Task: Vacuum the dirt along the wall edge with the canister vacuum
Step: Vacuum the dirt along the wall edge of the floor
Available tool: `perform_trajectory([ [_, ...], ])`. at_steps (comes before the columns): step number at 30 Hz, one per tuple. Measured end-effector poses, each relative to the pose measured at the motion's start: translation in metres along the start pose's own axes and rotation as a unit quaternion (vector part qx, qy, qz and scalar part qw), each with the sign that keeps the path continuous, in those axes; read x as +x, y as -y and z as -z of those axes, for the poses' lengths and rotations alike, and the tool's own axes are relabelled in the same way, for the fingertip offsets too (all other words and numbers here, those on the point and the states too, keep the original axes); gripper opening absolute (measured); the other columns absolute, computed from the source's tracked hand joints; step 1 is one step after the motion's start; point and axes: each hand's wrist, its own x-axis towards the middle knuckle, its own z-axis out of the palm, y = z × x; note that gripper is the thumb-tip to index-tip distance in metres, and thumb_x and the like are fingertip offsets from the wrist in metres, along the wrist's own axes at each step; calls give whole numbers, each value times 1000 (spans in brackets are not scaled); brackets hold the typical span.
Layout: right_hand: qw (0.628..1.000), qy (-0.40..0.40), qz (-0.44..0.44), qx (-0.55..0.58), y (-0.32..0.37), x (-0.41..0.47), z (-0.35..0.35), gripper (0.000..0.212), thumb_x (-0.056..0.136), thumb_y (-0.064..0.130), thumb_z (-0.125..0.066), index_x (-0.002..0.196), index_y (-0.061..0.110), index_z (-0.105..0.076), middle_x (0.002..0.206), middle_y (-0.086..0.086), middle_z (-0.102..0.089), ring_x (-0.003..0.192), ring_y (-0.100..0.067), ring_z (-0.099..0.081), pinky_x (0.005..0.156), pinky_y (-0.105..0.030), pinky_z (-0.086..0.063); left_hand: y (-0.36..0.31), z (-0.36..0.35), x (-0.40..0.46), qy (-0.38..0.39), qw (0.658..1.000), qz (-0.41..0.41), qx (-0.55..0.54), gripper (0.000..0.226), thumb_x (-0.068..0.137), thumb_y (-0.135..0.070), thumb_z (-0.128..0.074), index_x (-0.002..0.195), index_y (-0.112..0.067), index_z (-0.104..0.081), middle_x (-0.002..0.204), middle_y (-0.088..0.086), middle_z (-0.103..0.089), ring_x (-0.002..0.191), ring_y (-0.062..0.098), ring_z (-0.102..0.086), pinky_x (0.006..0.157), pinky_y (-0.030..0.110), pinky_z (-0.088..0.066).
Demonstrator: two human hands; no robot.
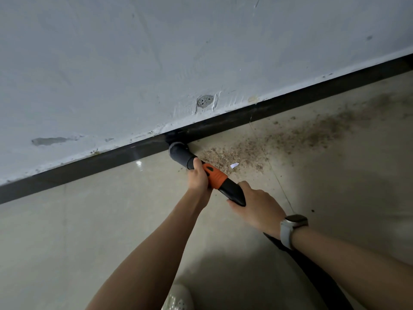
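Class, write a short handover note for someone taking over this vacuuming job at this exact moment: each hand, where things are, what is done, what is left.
Left hand grips the vacuum wand near its grey nozzle. Right hand holds the black rear grip; the hose trails back under that wrist.
Nozzle tip sits at the black skirting, at the left end of the dirt.
Done: floor left of the nozzle looks clean.
Left: the dirt band along the wall to the right, plus a white paper scrap.

wall (111, 52): scuffed white | skirting (312, 95): black | floor (67, 231): glossy beige tile
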Motion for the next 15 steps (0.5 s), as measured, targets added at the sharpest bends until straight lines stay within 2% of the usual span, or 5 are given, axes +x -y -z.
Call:
perform_trajectory([
  [4, 999, -29, -19, -34, -16, -9, 0, 38, 93, 48, -47, 114, 17, -40, 74, 7, -47, 62, -17, -48, 45, -19, -27, 11, -13, 0, 38, 999, 15, 26, 35, 101, -37, -37, 112, -4, -45, 87, 8, -53, 77, 19, -56, 67, 35, -50],
  [7, 996, -56, -32, -55, -24, -18, -4, 43, 93, 49, -46, 120, 17, -39, 86, 4, -55, 67, -15, -53, 52, -20, -36, 14, -24, -7, 80, 995, 32, 53, 41, 101, -38, -37, 115, 0, -46, 79, 7, -54, 70, 19, -56, 62, 32, -51],
  [9, 994, -78, -52, -51, -28, -23, -5, 42, 93, 48, -47, 121, 18, -39, 85, 4, -55, 66, -14, -52, 50, -18, -33, 14, -32, -8, 104, 992, 42, 51, 47, 101, -36, -38, 124, 4, -43, 82, 10, -55, 72, 21, -57, 68, 37, -52],
  [11, 993, -91, -64, -47, -30, -26, -6, 42, 93, 47, -48, 120, 17, -39, 84, 4, -56, 66, -16, -54, 53, -19, -35, 12, -37, -11, 118, 990, 51, 56, 51, 101, -37, -37, 133, 4, -39, 98, 15, -56, 83, 27, -57, 78, 43, -50],
  [15, 993, -89, -71, -13, -28, -27, -4, 41, 91, 44, -52, 120, 16, -42, 79, 4, -53, 67, -18, -57, 56, -22, -40, 16, -43, -19, 120, 988, 26, 90, 55, 104, -36, -26, 134, 8, -37, 123, 30, -52, 106, 39, -56, 95, 47, -44],
])
